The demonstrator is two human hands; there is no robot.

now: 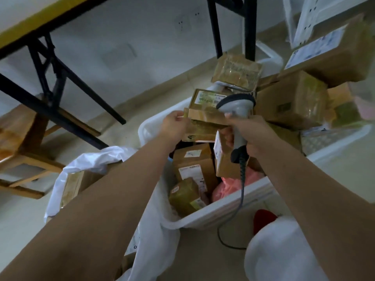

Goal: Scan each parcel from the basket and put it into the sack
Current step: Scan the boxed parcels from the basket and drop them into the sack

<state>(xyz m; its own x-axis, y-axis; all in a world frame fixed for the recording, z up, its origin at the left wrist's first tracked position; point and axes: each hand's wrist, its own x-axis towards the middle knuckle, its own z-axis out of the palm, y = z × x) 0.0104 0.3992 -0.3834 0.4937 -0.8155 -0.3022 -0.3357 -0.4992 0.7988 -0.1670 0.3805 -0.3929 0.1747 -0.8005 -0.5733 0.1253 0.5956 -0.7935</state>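
My left hand [175, 123] grips the left end of a brown cardboard parcel [204, 118] held above the white basket [223, 207]. Its white label faces up at the far side. My right hand [249, 134] is closed around a grey handheld scanner [237, 110], whose head sits right over that parcel's label. A coiled cable hangs from the scanner's handle. Several more cardboard parcels and a pink soft packet [229, 185] lie inside the basket. The white sack [85, 167] stands open at the left, under my left forearm, with a box inside.
More cardboard boxes [294, 98] pile up at the right beyond the basket. A black-legged table [50, 63] stands at the left over a wooden stool [26, 151]. A red object [263, 218] and a white bundle [278, 250] lie on the floor near my right arm.
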